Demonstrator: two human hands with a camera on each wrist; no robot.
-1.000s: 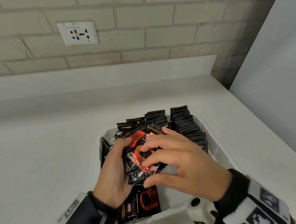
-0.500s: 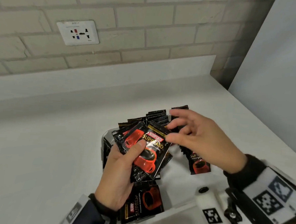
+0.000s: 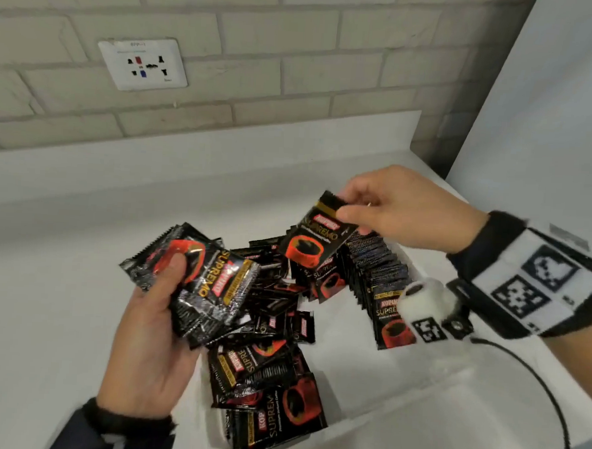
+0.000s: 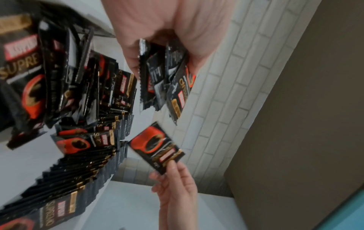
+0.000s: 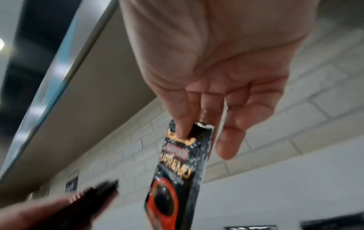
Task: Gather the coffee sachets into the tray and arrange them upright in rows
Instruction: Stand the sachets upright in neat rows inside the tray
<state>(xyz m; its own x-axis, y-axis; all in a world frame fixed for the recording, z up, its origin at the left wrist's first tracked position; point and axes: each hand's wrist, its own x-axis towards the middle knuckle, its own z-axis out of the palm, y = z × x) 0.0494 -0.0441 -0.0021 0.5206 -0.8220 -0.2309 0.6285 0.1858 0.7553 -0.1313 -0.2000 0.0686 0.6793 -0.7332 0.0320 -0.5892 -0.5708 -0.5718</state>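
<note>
Head view. The left hand (image 3: 151,337), at 8 o'clock, grasps a fanned bundle of sachets (image 3: 202,281), thumb pressed on the printed face. The right hand (image 3: 401,209), at 2 o'clock, pinches a single sachet (image 3: 316,232) by its top edge between thumb and forefinger; it hangs tilted above the white tray (image 3: 399,394). Inside the tray, an upright row of sachets (image 3: 374,269) stands along the right side, at 3 o'clock from the loose pile (image 3: 266,370), which lies flat and overlapping toward 6 o'clock. A wall socket (image 3: 143,63) sits at 11 o'clock on the brick wall.

Left wrist view. Curled fingers (image 4: 133,59) clasp the bundle (image 4: 165,80) at 12 o'clock; the right hand (image 4: 177,191) at 6 o'clock grips the single sachet (image 4: 157,147).

Right wrist view. Thumb and fingers (image 5: 181,118) nip the top of the single sachet (image 5: 177,179), which points toward 6 o'clock; the image is blurred.
</note>
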